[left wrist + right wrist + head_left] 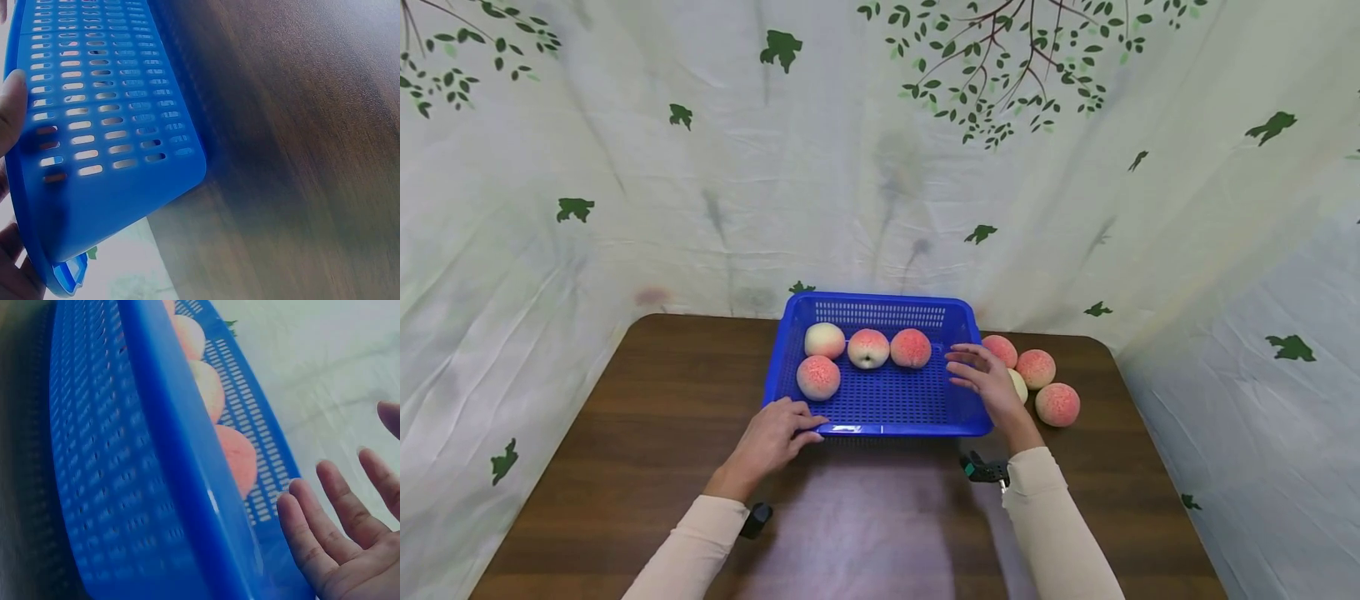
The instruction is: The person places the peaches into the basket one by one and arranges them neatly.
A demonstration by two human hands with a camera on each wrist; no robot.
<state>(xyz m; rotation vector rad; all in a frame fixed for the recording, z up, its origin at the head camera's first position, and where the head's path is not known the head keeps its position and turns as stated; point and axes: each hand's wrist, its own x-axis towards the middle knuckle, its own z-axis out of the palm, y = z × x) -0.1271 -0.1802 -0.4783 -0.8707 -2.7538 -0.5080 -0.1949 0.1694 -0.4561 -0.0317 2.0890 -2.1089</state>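
Note:
A blue plastic basket (880, 427) with slotted sides sits on the table, holding several peaches, among them a pale one (824, 341) at the back left and a redder one (911, 347) farthest right. My left hand (772, 435) grips the rim at the near left corner; its thumb (11, 109) lies against the outer wall in the left wrist view. Over the basket's right rim hovers my right hand (988, 382), fingers spread and holding nothing. Beside it, on the table, lie more peaches (1057, 405), one partly hidden behind this hand.
The brown wooden table (685, 400) has rounded far corners. A pale cloth backdrop (850, 183) printed with leaves and branches hangs behind and along both sides. Each wrist bears a dark strapped camera (985, 468).

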